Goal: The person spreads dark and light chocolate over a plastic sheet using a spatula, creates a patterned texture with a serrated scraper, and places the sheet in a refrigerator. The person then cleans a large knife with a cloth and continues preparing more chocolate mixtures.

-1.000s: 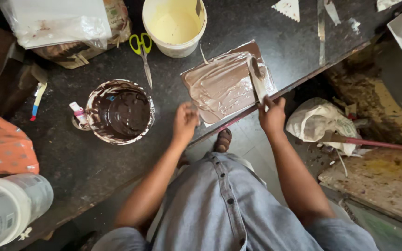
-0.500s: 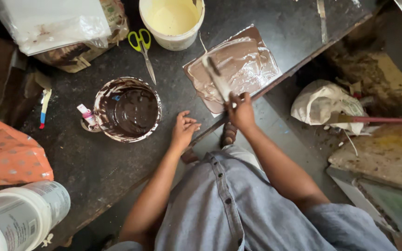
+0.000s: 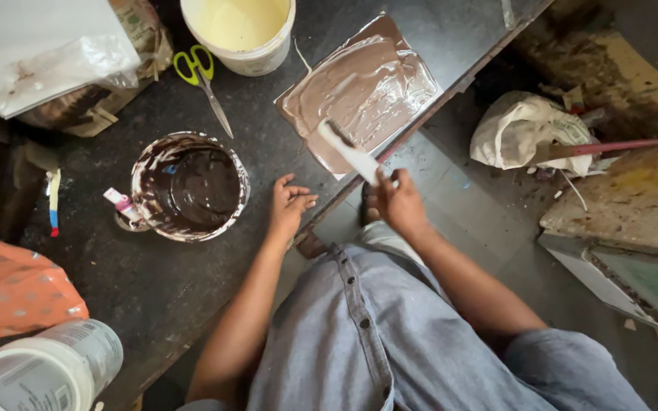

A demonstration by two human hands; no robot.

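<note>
My right hand (image 3: 396,202) grips a flat white spatula (image 3: 346,151), whose blade rests on a square board (image 3: 359,87) smeared with brown paste near the dark table's edge. My left hand (image 3: 289,205) lies flat on the table (image 3: 138,297) with fingers spread, holding nothing, just right of a round container of dark brown paste (image 3: 190,186). A small pink and white tube (image 3: 119,202) lies against that container's left side.
A white bucket of pale yellow liquid (image 3: 239,29) and green-handled scissors (image 3: 201,80) sit beyond the container. A plastic bag (image 3: 39,46) lies far left, an orange cloth (image 3: 13,293) and a white jar (image 3: 39,373) near left. A white sack (image 3: 523,129) sits on the floor.
The spatula has swung from the board's right edge across to its near left part. My left hand has shifted slightly along the table edge and stays flat.
</note>
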